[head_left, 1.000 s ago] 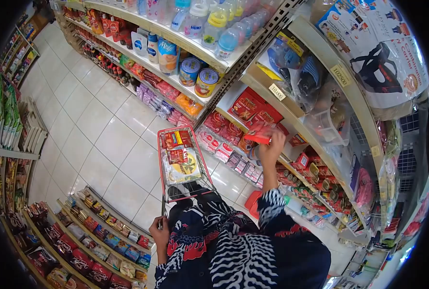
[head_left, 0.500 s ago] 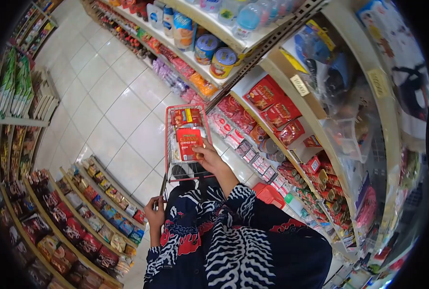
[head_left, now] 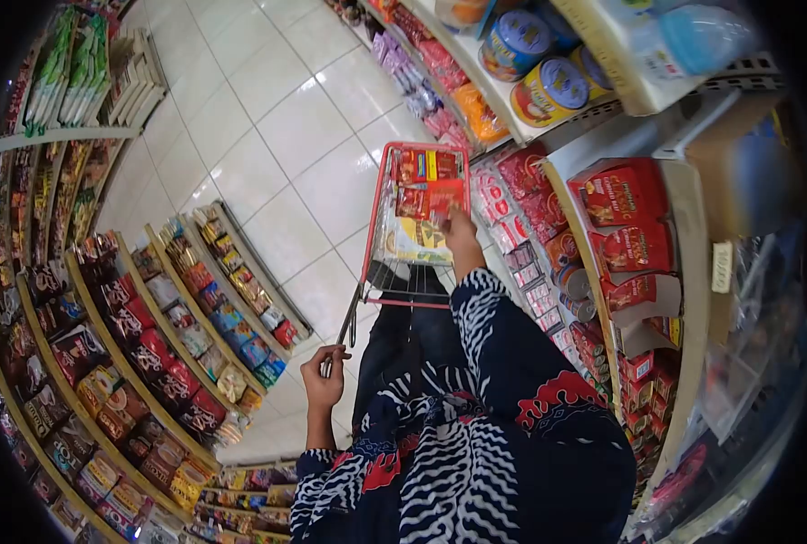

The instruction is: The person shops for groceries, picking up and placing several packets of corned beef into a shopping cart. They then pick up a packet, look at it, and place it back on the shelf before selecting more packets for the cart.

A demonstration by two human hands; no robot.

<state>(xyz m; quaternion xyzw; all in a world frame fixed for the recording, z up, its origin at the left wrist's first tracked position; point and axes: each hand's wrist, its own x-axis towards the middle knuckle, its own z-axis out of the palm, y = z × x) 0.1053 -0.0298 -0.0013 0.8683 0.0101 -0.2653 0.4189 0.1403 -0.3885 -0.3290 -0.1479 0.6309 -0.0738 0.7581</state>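
Observation:
My right hand (head_left: 461, 240) is closed on a red corned beef packet (head_left: 446, 192), holding it inside the shopping basket (head_left: 377, 213) with the red rim. Other red packets (head_left: 426, 165) lie at the basket's far end. Nearer me in the basket is a yellow-and-white package (head_left: 413, 239), partly covered by my hand. My left hand (head_left: 324, 374) wraps around the end of a dark handle (head_left: 349, 322) that runs up to the basket's near left corner.
On the right, a shelf carries more red corned beef packets (head_left: 623, 195) and large tins (head_left: 549, 93). Snack shelves (head_left: 131, 335) curve along the left. White floor tiles (head_left: 281, 131) stretch ahead, and green packs (head_left: 75, 72) stand at the far left.
My right hand has lowered the corned beef packet further into the basket, near the other red packets. The view has shifted, so the basket appears further right. My left hand keeps its hold.

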